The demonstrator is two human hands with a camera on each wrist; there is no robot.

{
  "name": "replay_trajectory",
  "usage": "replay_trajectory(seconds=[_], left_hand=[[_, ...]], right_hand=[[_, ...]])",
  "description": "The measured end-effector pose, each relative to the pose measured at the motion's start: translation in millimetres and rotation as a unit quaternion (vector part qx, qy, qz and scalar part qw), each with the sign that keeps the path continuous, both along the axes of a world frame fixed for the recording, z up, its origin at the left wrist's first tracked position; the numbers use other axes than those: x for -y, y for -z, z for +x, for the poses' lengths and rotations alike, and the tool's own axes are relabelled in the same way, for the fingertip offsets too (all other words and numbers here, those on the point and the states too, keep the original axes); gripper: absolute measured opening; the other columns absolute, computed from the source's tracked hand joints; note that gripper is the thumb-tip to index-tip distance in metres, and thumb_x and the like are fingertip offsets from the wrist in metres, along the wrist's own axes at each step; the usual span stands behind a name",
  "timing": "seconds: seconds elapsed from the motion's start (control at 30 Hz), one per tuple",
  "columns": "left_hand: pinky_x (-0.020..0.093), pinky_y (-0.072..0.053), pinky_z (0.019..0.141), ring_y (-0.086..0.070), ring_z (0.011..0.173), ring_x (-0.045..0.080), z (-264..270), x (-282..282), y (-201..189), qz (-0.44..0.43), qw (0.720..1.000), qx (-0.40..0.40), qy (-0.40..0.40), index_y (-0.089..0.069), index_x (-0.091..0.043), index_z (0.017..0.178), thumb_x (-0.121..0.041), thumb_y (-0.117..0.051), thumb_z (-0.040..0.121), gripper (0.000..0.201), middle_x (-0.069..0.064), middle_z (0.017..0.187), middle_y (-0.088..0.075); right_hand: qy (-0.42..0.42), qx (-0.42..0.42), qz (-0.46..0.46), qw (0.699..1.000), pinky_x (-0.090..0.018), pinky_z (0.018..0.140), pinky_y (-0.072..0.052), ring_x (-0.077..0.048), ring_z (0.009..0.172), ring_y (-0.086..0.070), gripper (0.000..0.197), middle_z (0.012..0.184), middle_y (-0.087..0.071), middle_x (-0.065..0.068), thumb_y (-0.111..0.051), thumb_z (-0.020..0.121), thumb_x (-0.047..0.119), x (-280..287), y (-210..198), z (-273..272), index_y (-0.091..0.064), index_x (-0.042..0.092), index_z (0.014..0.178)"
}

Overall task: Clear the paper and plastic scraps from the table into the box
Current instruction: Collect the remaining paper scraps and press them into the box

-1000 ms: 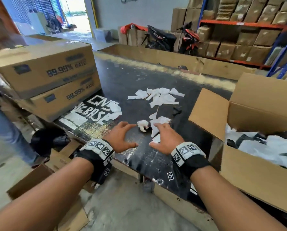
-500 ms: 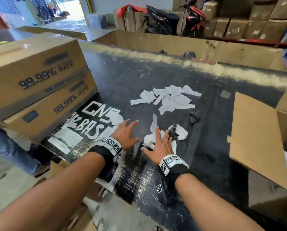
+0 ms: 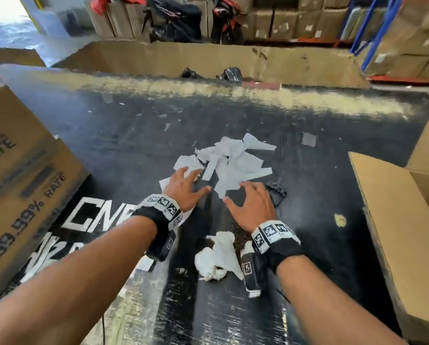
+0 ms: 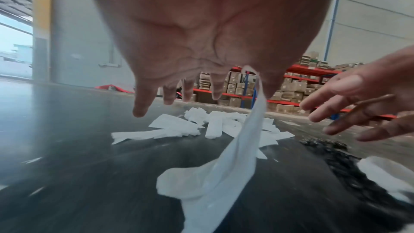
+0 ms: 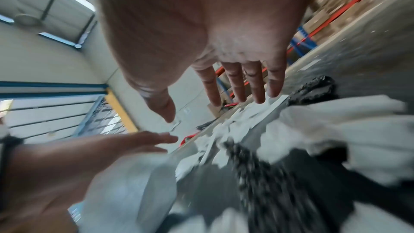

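A pile of white paper scraps lies in the middle of the black table. My left hand hovers at its near left edge with fingers spread, and my right hand at its near right edge, also spread. A black plastic scrap lies just right of my right hand. Crumpled white scraps sit beside my right wrist. In the left wrist view a white strip rises from the table to the gap between thumb and forefinger of the left hand. The open box stands at the right.
Stacked cardboard boxes stand at the table's left edge. A long cardboard wall runs behind the far edge. Small white bits dot the far half of the table.
Both hands have moved forward from the near crumpled scraps to the farther white pile. The crumpled scraps now lie behind, by my right wrist.
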State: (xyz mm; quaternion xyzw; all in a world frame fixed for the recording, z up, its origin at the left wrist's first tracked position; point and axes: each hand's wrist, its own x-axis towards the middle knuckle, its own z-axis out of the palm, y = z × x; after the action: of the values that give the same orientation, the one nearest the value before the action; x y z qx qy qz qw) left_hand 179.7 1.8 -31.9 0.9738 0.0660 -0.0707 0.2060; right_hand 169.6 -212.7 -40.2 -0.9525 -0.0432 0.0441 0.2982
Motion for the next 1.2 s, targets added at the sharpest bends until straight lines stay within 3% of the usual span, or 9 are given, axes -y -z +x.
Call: replay_trajectory(seconds=[0.1, 0.2, 0.33, 0.53, 0.7, 0.77, 0.87, 1.07, 1.2], left_hand=[[0.067, -0.022, 0.117, -0.009, 0.154, 0.033, 39, -2, 8, 0.003, 1.000, -0.009, 0.015, -0.030, -0.046, 0.152, -0.092, -0.042, 0.066, 0.097, 0.006, 0.167, -0.011], [0.079, -0.013, 0.111, 0.007, 0.156, 0.031, 69, -3, 16, 0.028, 0.998, -0.045, 0.024, -0.017, -0.055, 0.152, -0.094, -0.047, 0.068, 0.098, -0.005, 0.169, 0.008], [0.085, -0.007, 0.106, 0.018, 0.154, 0.032, 98, -5, 24, 0.032, 0.995, -0.088, 0.025, -0.006, -0.059, 0.153, -0.099, -0.046, 0.061, 0.108, -0.009, 0.168, 0.016], [0.087, -0.007, 0.103, 0.022, 0.152, 0.037, 134, -3, 35, 0.026, 0.991, -0.130, 0.025, 0.002, -0.062, 0.151, -0.101, -0.049, 0.056, 0.114, -0.006, 0.167, 0.022], [0.086, -0.006, 0.104, 0.019, 0.154, 0.032, 161, 3, 45, 0.027, 0.992, -0.118, 0.045, 0.004, -0.065, 0.149, -0.100, -0.045, 0.060, 0.107, -0.010, 0.168, 0.016], [0.085, -0.005, 0.106, 0.017, 0.155, 0.031, 162, 7, 47, 0.043, 0.988, -0.127, 0.074, 0.003, -0.063, 0.150, -0.098, -0.044, 0.065, 0.103, -0.011, 0.168, 0.012], [0.080, -0.005, 0.110, 0.012, 0.156, 0.029, 153, 15, 50, 0.068, 0.985, -0.122, 0.100, -0.001, -0.056, 0.154, -0.094, -0.044, 0.071, 0.100, -0.011, 0.169, 0.007], [0.067, -0.011, 0.120, -0.002, 0.156, 0.027, 96, 11, 53, 0.038, 0.986, -0.064, 0.152, -0.022, -0.038, 0.158, -0.073, -0.054, 0.085, 0.087, 0.001, 0.170, -0.008], [0.066, -0.013, 0.120, -0.004, 0.156, 0.025, 38, 1, 50, 0.039, 0.976, -0.071, 0.202, -0.023, -0.038, 0.157, -0.089, -0.041, 0.072, 0.100, 0.001, 0.169, -0.010]], right_hand=[[0.039, -0.025, -0.019, 0.999, -0.046, 0.108, -0.039, -0.031, 0.134, -0.040, 0.071, 0.146, -0.040, -0.006, -0.062, 0.081, 0.064, 0, 1, 45, -0.046, 0.029, 0.140], [0.052, -0.048, -0.049, 0.996, -0.050, 0.110, -0.037, -0.034, 0.136, -0.037, 0.081, 0.151, -0.035, -0.006, -0.065, 0.077, 0.067, 1, 3, 91, -0.040, 0.030, 0.145], [0.039, -0.074, -0.073, 0.994, -0.053, 0.112, -0.034, -0.036, 0.141, -0.032, 0.098, 0.156, -0.030, -0.006, -0.060, 0.063, 0.078, 0, 6, 148, -0.035, 0.035, 0.147], [0.016, -0.117, -0.118, 0.986, -0.062, 0.119, -0.014, -0.039, 0.152, 0.004, 0.103, 0.167, 0.007, -0.003, -0.065, 0.074, 0.076, -9, 12, 210, -0.014, 0.042, 0.156], [-0.040, -0.161, -0.186, 0.968, -0.066, 0.117, -0.010, -0.047, 0.150, 0.006, 0.106, 0.167, 0.012, -0.004, -0.051, 0.071, 0.087, -21, 26, 257, -0.002, 0.048, 0.156], [-0.090, -0.164, -0.207, 0.960, -0.059, 0.120, -0.013, -0.039, 0.152, -0.006, 0.102, 0.168, -0.001, -0.003, -0.045, 0.073, 0.088, -27, 30, 258, -0.007, 0.044, 0.156], [-0.151, -0.121, -0.232, 0.953, -0.048, 0.121, -0.015, -0.031, 0.150, -0.018, 0.083, 0.164, -0.022, -0.005, -0.049, 0.090, 0.068, -38, 32, 235, -0.022, 0.029, 0.158], [-0.137, -0.130, -0.181, 0.965, -0.053, 0.118, -0.023, -0.033, 0.151, -0.012, 0.086, 0.163, -0.025, -0.002, -0.056, 0.086, 0.060, -37, 33, 145, -0.018, 0.030, 0.157], [-0.161, -0.118, -0.174, 0.964, -0.051, 0.120, -0.020, -0.031, 0.153, -0.007, 0.083, 0.164, -0.023, -0.003, -0.054, 0.089, 0.063, -29, 30, 77, -0.021, 0.030, 0.157]])
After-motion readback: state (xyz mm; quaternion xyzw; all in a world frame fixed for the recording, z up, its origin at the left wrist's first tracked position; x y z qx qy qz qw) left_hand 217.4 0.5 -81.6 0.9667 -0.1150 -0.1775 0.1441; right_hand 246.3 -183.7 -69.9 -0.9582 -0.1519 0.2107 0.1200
